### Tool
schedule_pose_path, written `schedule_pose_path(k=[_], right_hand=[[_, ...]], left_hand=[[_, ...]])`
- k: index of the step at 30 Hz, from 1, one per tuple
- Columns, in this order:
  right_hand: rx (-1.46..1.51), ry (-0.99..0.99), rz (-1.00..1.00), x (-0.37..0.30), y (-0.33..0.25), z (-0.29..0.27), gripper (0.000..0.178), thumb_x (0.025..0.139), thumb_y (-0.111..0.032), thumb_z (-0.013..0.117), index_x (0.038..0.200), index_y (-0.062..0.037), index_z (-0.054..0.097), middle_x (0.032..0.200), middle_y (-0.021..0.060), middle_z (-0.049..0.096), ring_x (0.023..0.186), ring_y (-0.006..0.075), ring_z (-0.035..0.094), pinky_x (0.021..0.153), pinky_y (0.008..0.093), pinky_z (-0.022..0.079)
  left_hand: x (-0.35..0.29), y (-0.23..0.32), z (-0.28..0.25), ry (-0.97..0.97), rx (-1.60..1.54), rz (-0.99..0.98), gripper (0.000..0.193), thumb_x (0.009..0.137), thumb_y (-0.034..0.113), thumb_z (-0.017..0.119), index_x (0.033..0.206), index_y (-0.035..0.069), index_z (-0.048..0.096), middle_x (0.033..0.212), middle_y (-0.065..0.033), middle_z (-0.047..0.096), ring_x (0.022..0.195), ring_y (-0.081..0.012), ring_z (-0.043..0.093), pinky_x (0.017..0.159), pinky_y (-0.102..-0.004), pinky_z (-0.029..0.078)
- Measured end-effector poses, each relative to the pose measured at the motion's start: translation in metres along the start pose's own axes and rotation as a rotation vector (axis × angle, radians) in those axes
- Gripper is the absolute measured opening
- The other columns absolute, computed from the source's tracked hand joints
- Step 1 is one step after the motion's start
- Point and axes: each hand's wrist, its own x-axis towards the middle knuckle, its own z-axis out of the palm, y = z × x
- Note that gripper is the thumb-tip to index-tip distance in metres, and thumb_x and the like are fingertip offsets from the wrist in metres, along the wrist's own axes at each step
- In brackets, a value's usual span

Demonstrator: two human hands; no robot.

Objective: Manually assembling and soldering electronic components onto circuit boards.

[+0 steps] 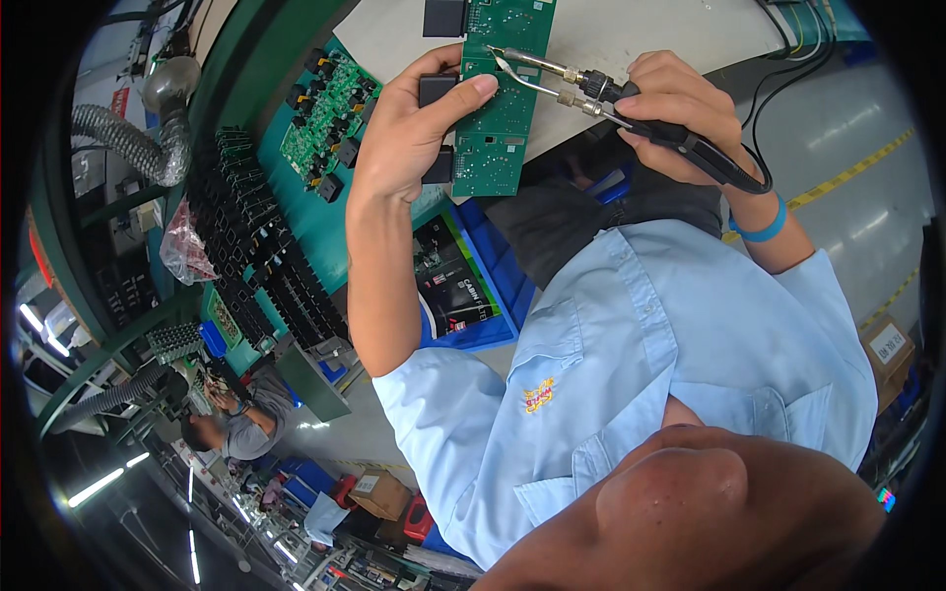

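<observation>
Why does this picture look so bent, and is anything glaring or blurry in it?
Head view: a fisheye lens, so the green frame curves and the corners go black; head view: ceiling lights show as white streaks, with glare on the floor; head view: the co-worker's head is blurred, while the circuit board and left hand look fairly sharp.

At ten o'clock, a ribbed silver duct [123, 138] is seen, and near nine a clear plastic bag [185, 246] is hung. At eight, a co-worker in grey [254, 428] is seen. At seven, a brown carton [379, 493] is flanked by a red tub [420, 517]. Near the dial's centre, a dark printed package [455, 281] is held in a blue crate [506, 264]. Between two and three, the grey floor [828, 261] is crossed by yellow tape [855, 175]; at three, another carton [890, 353] is placed.
</observation>
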Motion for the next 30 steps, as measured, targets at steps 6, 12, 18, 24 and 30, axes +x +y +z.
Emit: schedule_pose_path(k=[6, 12, 18, 24, 30], right_hand=[[0.006, 0.001, 0.002, 0.000, 0.000, 0.001, 0.043, 0.073, 0.007, 0.077, 0.115, 0.0017, 0.074, 0.090, 0.0104, 0.067, 0.081, 0.0245, 0.059, 0.079, 0.0341, 0.052], [0.011, 0.059, -0.004, 0.000, -0.001, -0.005, 0.042, 0.075, 0.006, 0.077, 0.117, 0.0025, 0.073, 0.093, 0.0123, 0.068, 0.081, 0.0240, 0.059, 0.078, 0.0341, 0.052], [-0.376, 0.222, 0.343, 0.002, 0.020, -0.034, 0.039, 0.083, 0.005, 0.073, 0.122, 0.0035, 0.069, 0.109, 0.0153, 0.067, 0.087, 0.0313, 0.059, 0.086, 0.0410, 0.050], [0.300, 0.616, 0.984, -0.075, 0.145, -0.078, 0.056, 0.084, -0.003, 0.082, 0.135, 0.0024, 0.060, 0.125, 0.0129, 0.067, 0.104, 0.0190, 0.065, 0.093, 0.0314, 0.053], [0.244, 0.361, 1.128, -0.002, 0.054, -0.027, 0.059, 0.085, -0.003, 0.081, 0.138, 0.0017, 0.058, 0.124, 0.0118, 0.067, 0.105, 0.0180, 0.065, 0.092, 0.0290, 0.053]], left_hand=[[0.001, -0.004, -0.002, -0.003, -0.035, 0.011, 0.040, 0.091, 0.010, 0.081, 0.126, -0.004, 0.067, 0.102, -0.0106, 0.070, 0.081, -0.0129, 0.069, 0.069, -0.0199, 0.056], [0.001, -0.006, -0.002, 0.002, -0.041, -0.001, 0.040, 0.091, 0.011, 0.081, 0.126, -0.004, 0.068, 0.104, -0.0117, 0.071, 0.081, -0.0134, 0.070, 0.069, -0.0202, 0.056], [0.002, -0.012, -0.009, 0.009, -0.085, -0.057, 0.041, 0.090, 0.011, 0.081, 0.126, -0.004, 0.067, 0.107, -0.0142, 0.072, 0.082, -0.0156, 0.072, 0.069, -0.0227, 0.057], [0.009, -0.008, -0.011, -0.022, -0.047, -0.022, 0.042, 0.092, 0.013, 0.078, 0.129, -0.001, 0.065, 0.106, -0.0141, 0.072, 0.082, -0.0202, 0.070, 0.070, -0.0272, 0.056], [0.013, -0.008, -0.008, -0.046, 0.098, 0.032, 0.040, 0.098, 0.017, 0.071, 0.136, 0.006, 0.062, 0.102, -0.0112, 0.072, 0.080, -0.0240, 0.065, 0.071, -0.0315, 0.052]])
